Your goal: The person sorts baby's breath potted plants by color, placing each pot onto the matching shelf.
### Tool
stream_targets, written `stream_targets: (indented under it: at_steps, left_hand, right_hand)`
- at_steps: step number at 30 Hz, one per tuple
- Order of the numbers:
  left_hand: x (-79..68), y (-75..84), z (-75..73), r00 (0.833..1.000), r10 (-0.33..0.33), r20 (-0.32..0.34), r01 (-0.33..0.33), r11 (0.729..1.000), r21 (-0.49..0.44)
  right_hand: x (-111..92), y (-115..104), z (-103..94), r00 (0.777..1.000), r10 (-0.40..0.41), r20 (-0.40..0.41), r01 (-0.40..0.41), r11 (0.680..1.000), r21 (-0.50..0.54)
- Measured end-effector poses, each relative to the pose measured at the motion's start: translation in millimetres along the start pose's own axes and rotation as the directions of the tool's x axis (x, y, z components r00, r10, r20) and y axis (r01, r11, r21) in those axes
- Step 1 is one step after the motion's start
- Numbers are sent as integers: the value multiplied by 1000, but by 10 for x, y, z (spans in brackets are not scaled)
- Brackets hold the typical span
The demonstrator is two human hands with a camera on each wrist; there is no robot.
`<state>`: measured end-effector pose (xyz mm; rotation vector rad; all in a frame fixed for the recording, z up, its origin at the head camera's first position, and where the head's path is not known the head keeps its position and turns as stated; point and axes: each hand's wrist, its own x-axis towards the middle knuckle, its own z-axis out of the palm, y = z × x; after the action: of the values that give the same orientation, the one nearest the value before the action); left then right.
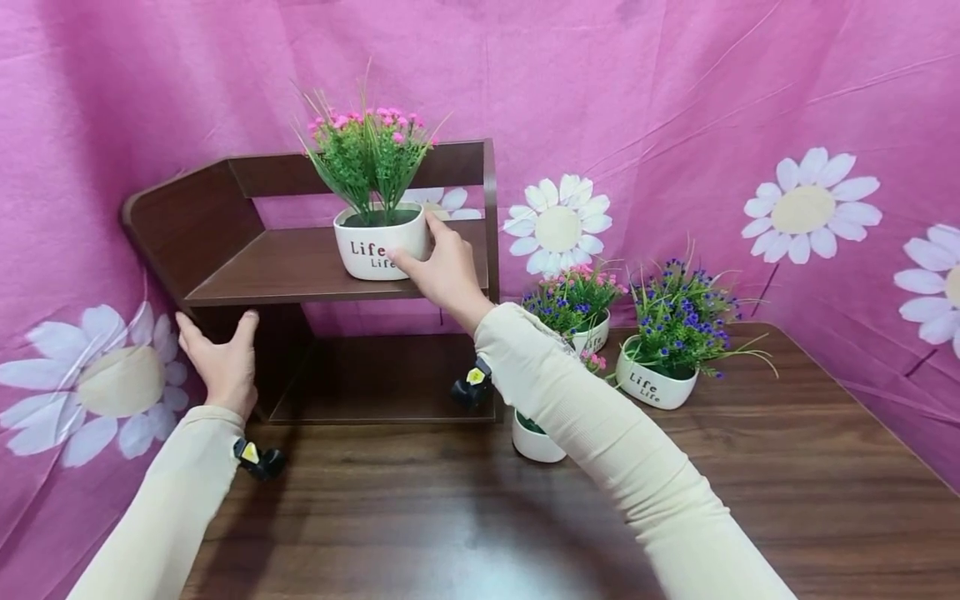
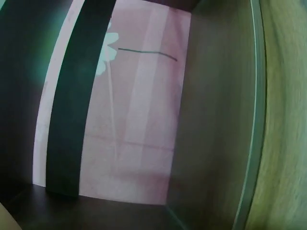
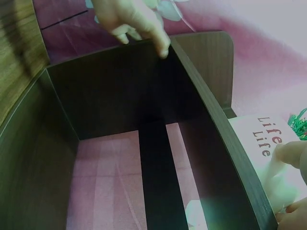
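My right hand (image 1: 450, 271) grips a white oval flower pot (image 1: 367, 254) with "Life" lettering, thumb on its front and fingers at its right side. Green grass and pink flowers (image 1: 375, 154) stand up from it. The pot is at the upper board's front edge; whether it touches the board cannot be told. The dark brown two-tier shelf (image 1: 262, 262) stands on the table. My left hand (image 1: 223, 362) is at the shelf's left side panel, thumb and fingers spread apart around its front edge. Also in the right wrist view are the left hand (image 3: 132, 17) and the pot (image 3: 261, 153).
Right of the shelf, on the brown wooden table (image 1: 420, 508), stand a purple-flowered pot (image 1: 656, 385), a pink-flowered pot (image 1: 592, 333) behind, and another white pot (image 1: 538, 443) partly covered by my right sleeve. Pink cloth (image 1: 637, 83) with white daisies hangs behind.
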<state>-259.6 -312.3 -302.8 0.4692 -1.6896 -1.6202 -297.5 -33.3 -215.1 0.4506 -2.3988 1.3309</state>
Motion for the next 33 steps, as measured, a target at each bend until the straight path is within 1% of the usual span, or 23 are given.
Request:
stream_targets:
  at_steps: [2, 5, 6, 10, 12, 18, 24, 33]
  left_hand:
    - [-2, 53, -4, 999, 34, 8, -34, 998, -45]
    - [13, 130, 4, 997, 82, 8, -81, 995, -59]
    - [21, 146, 7, 996, 91, 8, -91, 995, -43]
    - [47, 203, 31, 994, 105, 9, -105, 992, 69]
    - [58, 215, 32, 991, 131, 13, -132, 984, 119]
    - [90, 247, 22, 976, 218, 18, -218, 962, 162]
    - [101, 251, 55, 971, 241, 11, -239, 954, 180]
    - [77, 224, 65, 971, 238, 12, -236, 954, 184]
  right_hand:
    - [2, -3, 4, 1000, -2, -4, 2, 1000, 2]
    - [2, -15, 5, 1000, -7, -9, 7, 1000, 1]
    - [2, -18, 6, 1000, -7, -12, 7, 1000, 3]
    - [-8, -30, 6, 1000, -5, -15, 5, 1000, 10]
    - [-12, -32, 8, 1000, -3, -19, 4, 1000, 14]
    - [-20, -24, 23, 999, -11, -40, 12, 1000, 24]
    - [-40, -13, 53, 994, -18, -104, 22, 999, 33]
    - [-99, -10, 101, 981, -38, -190, 24, 997, -74]
